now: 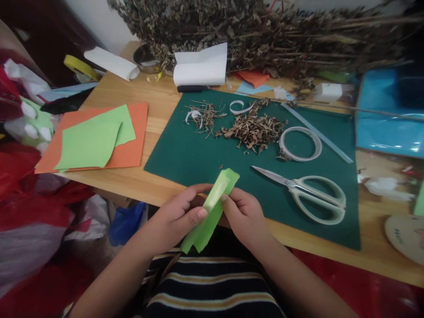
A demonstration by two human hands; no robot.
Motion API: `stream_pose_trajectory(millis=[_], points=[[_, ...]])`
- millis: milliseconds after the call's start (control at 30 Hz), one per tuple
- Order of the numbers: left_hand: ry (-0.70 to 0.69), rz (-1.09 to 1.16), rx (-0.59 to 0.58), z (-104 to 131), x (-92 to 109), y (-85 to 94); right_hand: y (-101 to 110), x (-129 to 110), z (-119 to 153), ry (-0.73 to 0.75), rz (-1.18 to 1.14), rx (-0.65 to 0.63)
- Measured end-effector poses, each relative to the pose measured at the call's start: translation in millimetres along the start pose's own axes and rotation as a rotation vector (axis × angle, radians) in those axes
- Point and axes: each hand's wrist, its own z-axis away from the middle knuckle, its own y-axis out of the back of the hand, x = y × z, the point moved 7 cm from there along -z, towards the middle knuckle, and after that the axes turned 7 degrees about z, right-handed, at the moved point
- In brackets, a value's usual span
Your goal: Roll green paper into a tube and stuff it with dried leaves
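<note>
A folded piece of green paper is held between my two hands over the table's front edge. My left hand pinches its left side, thumb on top. On the right side, my right hand grips the same paper with thumb and fingers. A paler strip runs along the fold. Just beyond lies a green cutting mat bearing a heap of dried leaves, thin dry stems and a roll of tape. Scissors with pale handles lie to the right, blades slightly apart.
Orange paper with green sheets on it lies at left. A white paper roll and bundled dried plants line the back. A pale blue strip crosses the mat. A blue package sits at right; bags crowd the left floor.
</note>
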Motion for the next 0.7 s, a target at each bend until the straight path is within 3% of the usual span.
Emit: stream_pose_trajectory(millis=[133,200,333,400,467,500,600,700], points=[[-0.01,0.017,-0.015,4,-3,-5.4,4,-2,-2,-0.007,0.079,0.079],[-0.005,-0.053,-0.018,5,-3,-5.7,5,1,-3,-0.041,0.098,0.057],[0.057,-0.493,-0.054,-5,2,2.4,17,11,-7,-0.104,0.077,-0.115],[0.04,-0.757,-0.103,-15,9,8.4,44,10,-13,-0.072,0.093,0.011],[-0.029,-0.993,-0.107,-30,16,16.1,72,-5,-22,0.1,0.293,0.202],[-0.044,-1.108,-0.091,-38,18,21.0,74,-17,-27,0.228,0.442,0.204],[-0.106,-1.338,-0.112,-60,18,27.0,44,-39,-41,0.6,0.815,-0.08],[-0.197,-1.424,-0.124,-73,17,27.8,20,-38,-57,0.684,1.089,-0.254]])
